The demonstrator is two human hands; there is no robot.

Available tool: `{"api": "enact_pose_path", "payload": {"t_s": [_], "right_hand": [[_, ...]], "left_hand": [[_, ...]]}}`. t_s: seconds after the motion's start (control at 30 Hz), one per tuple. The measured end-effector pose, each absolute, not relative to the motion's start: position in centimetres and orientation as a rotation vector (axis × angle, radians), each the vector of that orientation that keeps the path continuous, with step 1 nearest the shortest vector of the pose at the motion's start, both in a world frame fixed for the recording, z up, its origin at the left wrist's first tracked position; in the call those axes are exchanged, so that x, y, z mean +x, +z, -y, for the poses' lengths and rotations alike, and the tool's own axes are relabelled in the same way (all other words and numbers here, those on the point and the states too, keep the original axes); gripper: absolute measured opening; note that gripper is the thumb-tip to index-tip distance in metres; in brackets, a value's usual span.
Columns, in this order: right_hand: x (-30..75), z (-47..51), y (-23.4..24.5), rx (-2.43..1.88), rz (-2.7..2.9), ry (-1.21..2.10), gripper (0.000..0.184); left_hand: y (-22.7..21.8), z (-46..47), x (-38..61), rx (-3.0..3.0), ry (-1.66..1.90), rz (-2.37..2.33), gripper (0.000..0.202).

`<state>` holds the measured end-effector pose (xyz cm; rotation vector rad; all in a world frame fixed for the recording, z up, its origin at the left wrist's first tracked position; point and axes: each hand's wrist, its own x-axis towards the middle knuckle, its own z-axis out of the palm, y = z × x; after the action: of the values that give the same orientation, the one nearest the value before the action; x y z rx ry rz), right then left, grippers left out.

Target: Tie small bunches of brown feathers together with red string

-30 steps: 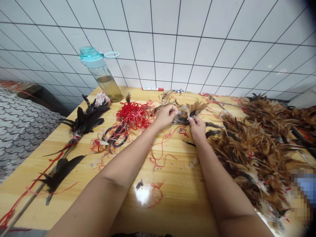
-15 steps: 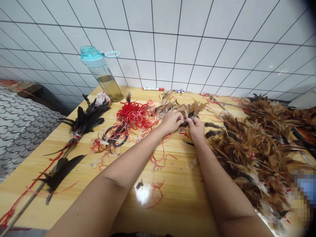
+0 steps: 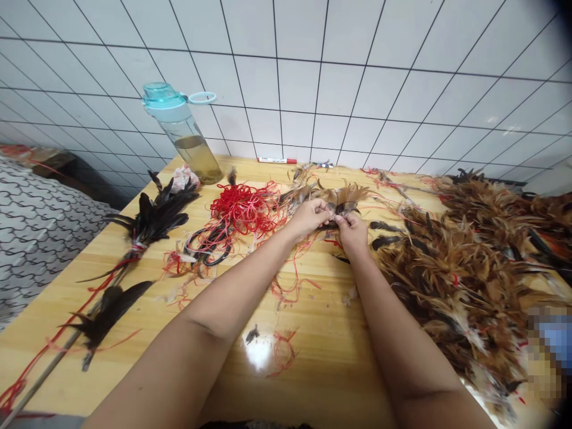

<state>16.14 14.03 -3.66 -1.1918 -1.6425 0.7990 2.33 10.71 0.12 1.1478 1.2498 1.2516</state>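
Both my hands meet over the far middle of the wooden table (image 3: 313,363). My left hand (image 3: 308,215) is closed, pinching the base of a small bundle of brown feathers (image 3: 351,195). My right hand (image 3: 353,232) is closed too, its fingertips gripping the same bundle from the right. The feather tips fan out away from me, past my fingers. Thin red string (image 3: 295,271) trails on the table under my wrists.
A tangle of red string (image 3: 243,207) and black scissors (image 3: 210,244) lie left of my hands. Black feather bundles (image 3: 154,217) on sticks lie at the left. A large heap of brown feathers (image 3: 473,262) covers the right. A water bottle (image 3: 183,134) and a marker (image 3: 277,160) stand by the tiled wall.
My two hands have drawn closer together on the feather bundle, the left moving right and slightly nearer. Everything else on the table is unmoved.
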Motion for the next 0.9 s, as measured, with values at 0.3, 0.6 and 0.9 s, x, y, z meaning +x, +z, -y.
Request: {"api": "enact_pose_path", "payload": {"t_s": [0.3,0.6,0.9], "right_hand": [[16.18,-13.8,-3.02,-1.131,1.775,0.791,0.022],[16.37,-14.06,-3.26,-1.031,1.893,0.769,0.019],[16.58,-14.22,-3.53,-1.033,1.979,0.712,0.021]], "left_hand": [[-0.17,-10.71,2.04,1.267,1.325,-1.228,0.01],[0.25,-10.42,1.85,1.074,1.209,-1.135,0.03],[0.35,-10.41,2.11,1.32,1.194,-1.213,0.023]]}}
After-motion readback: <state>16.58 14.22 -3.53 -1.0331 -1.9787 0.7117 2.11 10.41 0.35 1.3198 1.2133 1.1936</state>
